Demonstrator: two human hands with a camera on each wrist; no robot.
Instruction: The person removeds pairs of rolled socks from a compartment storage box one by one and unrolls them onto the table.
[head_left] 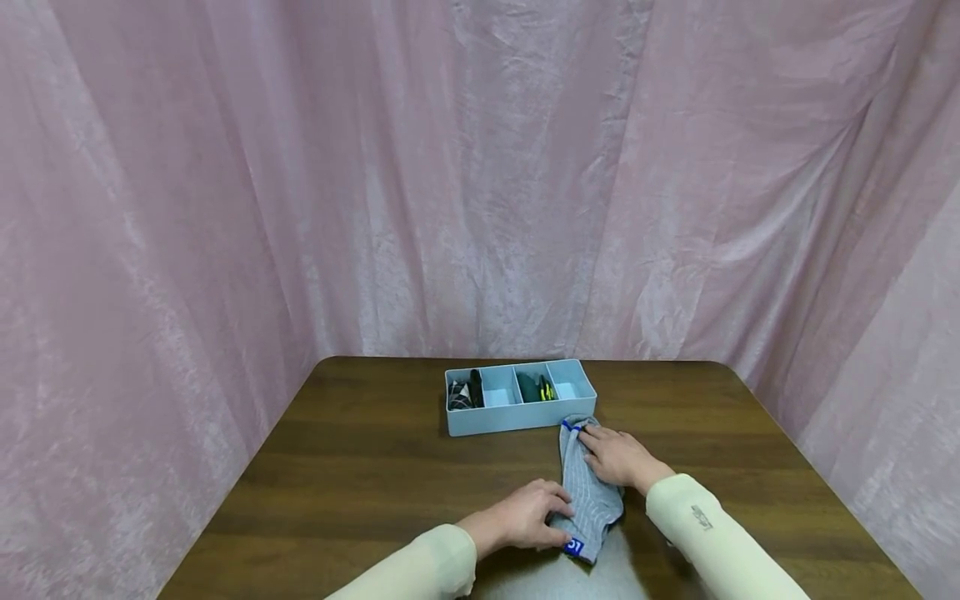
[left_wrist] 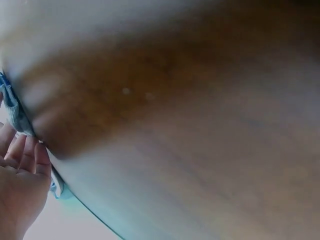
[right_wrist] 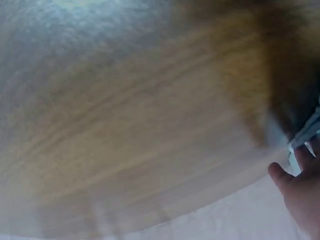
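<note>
A grey striped cloth garment [head_left: 588, 492] with blue trim at its far end and a blue label with white letters at its near end lies lengthwise on the table. At the near part, my left hand [head_left: 528, 517] touches its left edge, fingers loosely bent. My right hand [head_left: 618, 457] rests on the far part with its fingers extended over the cloth. In the left wrist view, the left hand [left_wrist: 25, 175] is beside a bunched bit of the garment [left_wrist: 17, 112]. The right wrist view catches the right hand [right_wrist: 302, 192] at its edge, against grey cloth [right_wrist: 310, 127].
A light blue divided box [head_left: 517, 414] stands at the back, just beyond the garment. Dark patterned items [head_left: 461, 395] fill its left compartment; dark green and yellow-marked ones [head_left: 536, 387] sit in the third. Pink curtains [head_left: 480, 183] hang behind the brown wooden table [head_left: 360, 467].
</note>
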